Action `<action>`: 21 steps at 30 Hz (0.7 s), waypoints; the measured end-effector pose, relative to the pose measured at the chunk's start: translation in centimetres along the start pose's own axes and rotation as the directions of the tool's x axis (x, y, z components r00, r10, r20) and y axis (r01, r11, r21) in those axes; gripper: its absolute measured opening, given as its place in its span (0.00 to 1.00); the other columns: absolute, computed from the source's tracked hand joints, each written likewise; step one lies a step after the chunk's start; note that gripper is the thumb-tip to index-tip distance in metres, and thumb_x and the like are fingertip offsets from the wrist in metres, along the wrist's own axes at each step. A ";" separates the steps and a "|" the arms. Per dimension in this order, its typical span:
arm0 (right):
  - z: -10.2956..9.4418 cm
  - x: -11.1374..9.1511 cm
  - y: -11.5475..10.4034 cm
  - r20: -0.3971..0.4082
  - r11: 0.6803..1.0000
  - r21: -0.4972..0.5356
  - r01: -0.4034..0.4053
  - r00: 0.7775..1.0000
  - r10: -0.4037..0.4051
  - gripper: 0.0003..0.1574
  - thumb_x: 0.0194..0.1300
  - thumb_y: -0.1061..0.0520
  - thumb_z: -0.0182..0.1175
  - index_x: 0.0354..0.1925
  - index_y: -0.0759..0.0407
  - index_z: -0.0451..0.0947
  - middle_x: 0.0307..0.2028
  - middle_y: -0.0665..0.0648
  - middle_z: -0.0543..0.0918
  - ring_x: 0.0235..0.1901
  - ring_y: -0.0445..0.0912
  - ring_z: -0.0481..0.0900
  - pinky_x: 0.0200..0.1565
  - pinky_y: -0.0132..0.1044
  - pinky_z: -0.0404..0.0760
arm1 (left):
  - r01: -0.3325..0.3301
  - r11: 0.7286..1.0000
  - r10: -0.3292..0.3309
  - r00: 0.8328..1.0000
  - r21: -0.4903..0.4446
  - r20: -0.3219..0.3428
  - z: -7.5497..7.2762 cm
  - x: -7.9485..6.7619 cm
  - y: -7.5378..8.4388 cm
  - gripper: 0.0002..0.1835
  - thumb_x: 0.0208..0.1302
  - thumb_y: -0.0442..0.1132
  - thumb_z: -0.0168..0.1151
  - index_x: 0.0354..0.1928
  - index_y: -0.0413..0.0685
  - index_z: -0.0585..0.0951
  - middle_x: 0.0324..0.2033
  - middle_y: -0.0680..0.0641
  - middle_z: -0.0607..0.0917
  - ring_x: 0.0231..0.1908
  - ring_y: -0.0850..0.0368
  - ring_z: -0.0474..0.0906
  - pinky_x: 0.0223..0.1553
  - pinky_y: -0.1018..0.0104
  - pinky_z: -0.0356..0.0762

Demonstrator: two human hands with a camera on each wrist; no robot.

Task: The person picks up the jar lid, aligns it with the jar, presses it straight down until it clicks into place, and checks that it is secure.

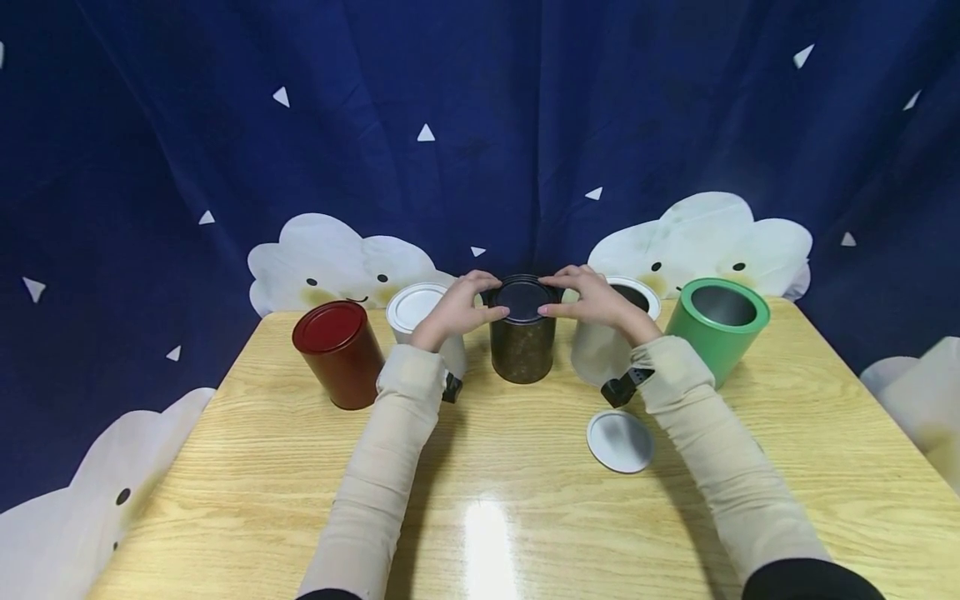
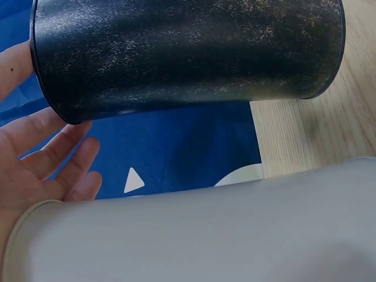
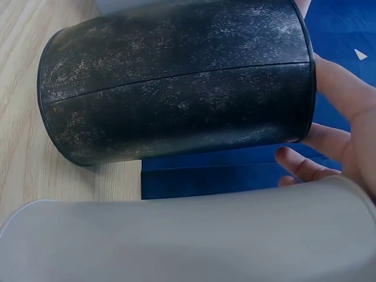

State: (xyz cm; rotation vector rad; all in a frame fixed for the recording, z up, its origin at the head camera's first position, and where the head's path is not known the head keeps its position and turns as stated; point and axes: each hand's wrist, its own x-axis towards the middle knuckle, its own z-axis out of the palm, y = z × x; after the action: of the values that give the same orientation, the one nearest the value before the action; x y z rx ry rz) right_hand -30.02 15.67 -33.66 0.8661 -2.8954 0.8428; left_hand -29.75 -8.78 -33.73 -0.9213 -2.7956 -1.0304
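A black can (image 1: 522, 354) with a speckled surface stands upright at the middle of the table's far side. Its round black lid (image 1: 522, 300) sits on top. My left hand (image 1: 467, 308) holds the lid's left edge between thumb and forefinger; the left wrist view shows its other fingers loosely bent beside the rim. From the right, my right hand (image 1: 587, 298) holds the opposite edge the same way, its lower fingers off the can in the right wrist view. A white lidded can (image 1: 453, 354) is partly behind the left hand, an uncovered white can (image 1: 592, 350) behind the right.
A dark red lidded can (image 1: 341, 367) stands at the far left, an uncovered green can (image 1: 705, 337) at the far right. One loose white lid (image 1: 620, 442) lies on the wooden table (image 1: 525, 483) below the right wrist. A blue curtain (image 1: 480, 192) hangs behind.
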 end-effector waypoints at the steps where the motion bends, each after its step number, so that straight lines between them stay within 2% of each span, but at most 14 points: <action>1: 0.0 0.0 0.0 0.001 1.000 0.004 -0.001 1.000 0.001 0.38 0.55 0.44 0.63 0.59 0.61 0.70 0.51 0.62 0.71 0.47 0.54 0.63 0.50 0.50 0.59 | 0.003 1.000 -0.003 1.000 -0.001 0.000 0.0 0.0 0.0 0.27 0.58 0.43 0.62 0.56 0.34 0.72 0.55 0.40 0.70 0.57 0.47 0.63 0.59 0.58 0.57; 8: 0.1 -0.2 0.1 -0.018 0.999 0.025 0.025 1.000 -0.025 0.37 0.55 0.45 0.64 0.59 0.59 0.70 0.50 0.62 0.71 0.48 0.54 0.63 0.51 0.50 0.60 | 0.013 1.000 -0.013 1.000 -0.011 -0.014 0.2 -0.1 -0.2 0.27 0.58 0.44 0.62 0.56 0.35 0.72 0.55 0.41 0.71 0.57 0.48 0.63 0.59 0.58 0.58; 16: 0.0 -0.2 -0.3 -0.017 1.000 0.013 0.010 1.000 -0.010 0.36 0.54 0.45 0.64 0.57 0.60 0.72 0.49 0.63 0.71 0.47 0.54 0.64 0.49 0.49 0.60 | -0.023 0.999 0.024 0.999 0.044 -0.028 0.3 0.0 -0.3 0.27 0.57 0.43 0.62 0.55 0.34 0.74 0.54 0.41 0.72 0.56 0.47 0.65 0.58 0.59 0.59; 21: -0.1 -0.2 -0.2 -0.050 1.000 0.008 0.030 0.998 -0.029 0.36 0.54 0.46 0.65 0.57 0.62 0.72 0.50 0.63 0.70 0.50 0.55 0.63 0.52 0.51 0.60 | -0.027 0.999 0.028 0.999 0.034 -0.025 0.2 0.1 -0.2 0.27 0.57 0.43 0.62 0.56 0.34 0.73 0.54 0.40 0.72 0.56 0.47 0.65 0.58 0.59 0.59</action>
State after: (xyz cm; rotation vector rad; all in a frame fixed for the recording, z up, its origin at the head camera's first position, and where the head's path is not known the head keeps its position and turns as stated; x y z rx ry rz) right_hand -29.77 15.68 -33.52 0.8736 -2.8314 0.8623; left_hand -29.89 -8.71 -34.02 -0.9334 -2.7627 -0.9807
